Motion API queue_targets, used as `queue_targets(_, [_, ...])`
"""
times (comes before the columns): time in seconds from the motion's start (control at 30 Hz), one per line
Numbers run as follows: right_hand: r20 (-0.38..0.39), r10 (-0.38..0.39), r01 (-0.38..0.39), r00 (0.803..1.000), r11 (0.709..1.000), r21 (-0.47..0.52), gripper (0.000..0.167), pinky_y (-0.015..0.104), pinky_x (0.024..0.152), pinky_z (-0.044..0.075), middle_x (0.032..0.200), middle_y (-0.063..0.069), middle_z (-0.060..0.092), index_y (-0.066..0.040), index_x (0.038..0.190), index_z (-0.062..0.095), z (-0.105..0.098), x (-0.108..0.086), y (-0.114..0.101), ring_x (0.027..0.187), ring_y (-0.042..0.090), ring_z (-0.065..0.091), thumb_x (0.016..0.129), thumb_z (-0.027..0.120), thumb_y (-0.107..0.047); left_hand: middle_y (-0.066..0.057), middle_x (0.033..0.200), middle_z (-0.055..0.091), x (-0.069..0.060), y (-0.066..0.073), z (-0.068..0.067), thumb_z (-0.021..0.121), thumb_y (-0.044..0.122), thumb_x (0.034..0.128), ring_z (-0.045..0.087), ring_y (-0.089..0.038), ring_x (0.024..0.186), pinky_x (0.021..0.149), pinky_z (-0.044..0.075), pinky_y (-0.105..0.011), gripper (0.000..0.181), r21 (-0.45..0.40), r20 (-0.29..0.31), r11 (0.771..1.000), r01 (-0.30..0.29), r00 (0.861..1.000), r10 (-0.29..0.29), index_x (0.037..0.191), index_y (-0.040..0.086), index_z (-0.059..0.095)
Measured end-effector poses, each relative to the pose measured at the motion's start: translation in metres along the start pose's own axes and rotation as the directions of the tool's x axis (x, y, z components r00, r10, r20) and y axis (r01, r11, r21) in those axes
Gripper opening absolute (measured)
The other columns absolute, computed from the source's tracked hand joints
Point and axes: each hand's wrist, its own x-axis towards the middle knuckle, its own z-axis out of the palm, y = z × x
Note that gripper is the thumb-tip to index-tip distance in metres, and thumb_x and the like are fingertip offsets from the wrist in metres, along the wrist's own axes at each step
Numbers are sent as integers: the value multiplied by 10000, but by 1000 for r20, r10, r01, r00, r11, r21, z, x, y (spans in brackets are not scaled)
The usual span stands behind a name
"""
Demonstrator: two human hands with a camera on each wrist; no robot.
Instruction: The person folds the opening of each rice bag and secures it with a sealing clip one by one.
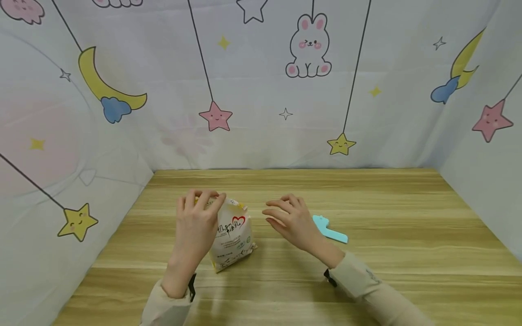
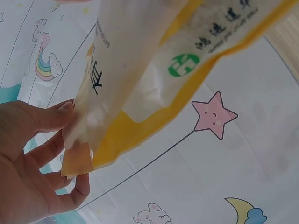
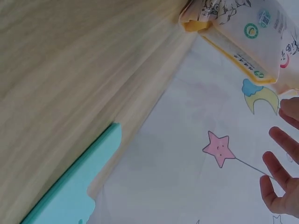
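Bag stands on the desk, just below the left fingers, which pinch a corner of its top. Right fingers loosely spread, holding nothing, apart from the bag; turquoise clip lies just outside them. Risk: hold is high and to one side, so a sideways tug could tip the bag. Cannot tell if the top is sealed; if not, tipping could spill it.

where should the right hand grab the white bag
Probably pinch the white bag at its top right corner, coming from the right: the thin, upright corner is free and faces the right hand, while the left hand holds the top further left.
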Motion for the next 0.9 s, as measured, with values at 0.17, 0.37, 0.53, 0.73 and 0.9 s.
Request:
queue_targets(0.17, [48,-13,13,999,1000,-2,201,339,720,358,1062,17,631,-198,953,669,-2,-2,4,899,191,482,754,696,-198,-84,907,605,0,0,0,657,-73,656,490,-314,847,705,364,-414,330,5,-2,1000,-3,1000,3,946,83,685])
queue_targets(0.37, [111,-21,24,994,999,-25,236,340,728,359,1064,20,611,-200,987,659,-4,-5,6,902,185,475,754,695,-222,-78,912,606,-1,-1,0,663,-67,656,493,-317,856,710,367,-416,334,4,7,1000,-3,1000,3,951,90,684])
queue_targets(0.53, [157,-19,28,987,998,-59,263,349,745,375,1074,22,603,-203,1019,647,-5,-8,9,923,184,479,762,688,-241,-78,912,611,-2,-1,0,664,-72,650,492,-316,855,712,365,-414,344,3,6,1000,-5,1000,5,953,90,684])
queue_targets(0.73, [182,-6,24,983,995,-97,283,344,728,375,1079,25,603,-207,1029,643,-5,-16,16,926,190,484,754,698,-245,-81,910,614,-2,-3,2,664,-76,651,488,-320,857,702,356,-409,340,-6,-8,1000,-17,1000,17,949,87,685])
queue_targets(0.9, [204,4,22,979,992,-123,283,342,712,374,1075,29,606,-211,1035,634,-5,-21,22,921,192,486,760,692,-248,-81,903,614,-3,-3,2,665,-78,649,488,-318,850,697,353,-405,337,-11,-19,1000,-23,1000,22,942,85,689])
